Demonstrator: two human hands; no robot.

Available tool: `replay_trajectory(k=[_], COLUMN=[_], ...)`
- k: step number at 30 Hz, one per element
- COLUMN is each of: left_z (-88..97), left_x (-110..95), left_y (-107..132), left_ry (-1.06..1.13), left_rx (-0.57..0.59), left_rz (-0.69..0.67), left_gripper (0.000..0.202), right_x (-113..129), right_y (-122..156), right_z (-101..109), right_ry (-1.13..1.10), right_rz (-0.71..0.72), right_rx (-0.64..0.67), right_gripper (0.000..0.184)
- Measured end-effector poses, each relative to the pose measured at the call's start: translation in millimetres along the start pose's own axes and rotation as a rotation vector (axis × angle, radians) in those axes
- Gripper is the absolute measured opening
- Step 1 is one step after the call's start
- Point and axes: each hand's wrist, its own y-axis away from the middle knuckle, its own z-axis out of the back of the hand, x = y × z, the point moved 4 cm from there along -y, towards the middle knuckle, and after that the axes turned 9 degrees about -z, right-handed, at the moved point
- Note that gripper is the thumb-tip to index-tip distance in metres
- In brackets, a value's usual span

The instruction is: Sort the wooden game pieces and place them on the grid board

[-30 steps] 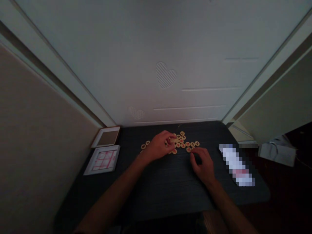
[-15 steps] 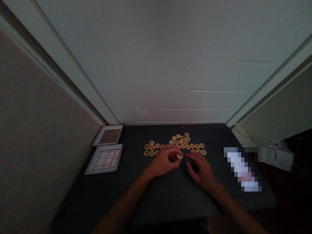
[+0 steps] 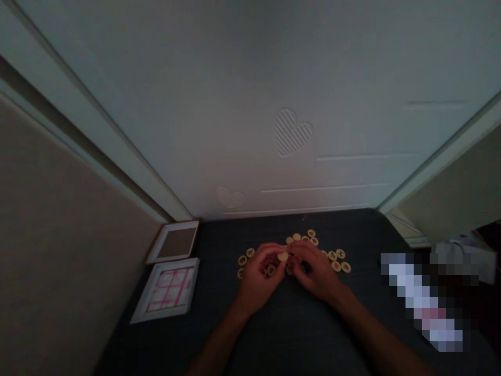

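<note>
Between the thumb and fingers of my left hand (image 3: 260,274) is a round wooden Chinese chess piece (image 3: 283,256), its pale blank side showing. Close beside it, my right hand (image 3: 319,269) is half curled, with thumb and index finger apart. Its fingertips are at the edge of the held piece; whether they touch it I cannot tell. More chess pieces (image 3: 345,267), marked in black or red, lie in rows and a cluster behind and around both hands. A few in the cluster show a plain side, like one pale piece (image 3: 297,237). My hands hide the middle of the rows.
On the left of the dark table (image 3: 219,334) lie an open shallow box (image 3: 157,244) and a white box part with a red grid (image 3: 136,308). A pixelated blurred object (image 3: 425,303) lies at the right. A white door panel (image 3: 250,104) stands behind the table.
My right hand has moved left, up against my left hand and its piece. The left hand still holds the piece. The camera view has shifted, so the table sits lower in the picture.
</note>
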Motion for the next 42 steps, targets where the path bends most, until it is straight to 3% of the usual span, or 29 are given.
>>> replay_trajectory(k=[8,15,20,27,31,35,42], left_z=[-5.3,-10.1,-5.7,-6.8,-8.7,-10.0,-15.4], left_x=[3.2,-2.7,-5.4,-4.9,-1.7,2.8,0.6], left_y=[9.0,17.9,15.9,16.0,14.4,13.5,14.8], left_ry=[-0.005,-0.251,-0.318,-0.298,-0.173,-0.027,0.076], left_rx=[0.002,0.059,0.039,0.025,-0.013,-0.031,-0.082], left_rz=[0.129,0.03,-0.027,-0.056,0.052,0.205,0.22], left_gripper=[0.025,0.034,0.023,0.013,0.01,0.015,0.015], right_x=[-1.9,-7.4,-7.1,2.2,3.7,5.8,4.0], right_y=[8.0,11.8,10.4,12.1,12.8,13.7,16.5], right_z=[6.0,9.5,14.5,12.3,10.6,9.8,10.3], right_ry=[0.039,-0.004,0.037,0.09,0.065,0.035,0.048], right_rz=[0.029,-0.076,-0.104,-0.012,-0.029,-0.004,0.013], right_rx=[0.056,0.12,0.127,0.178,0.143,0.128,0.086], right_gripper=[0.031,0.018,0.016,0.011,0.011,0.028,0.035])
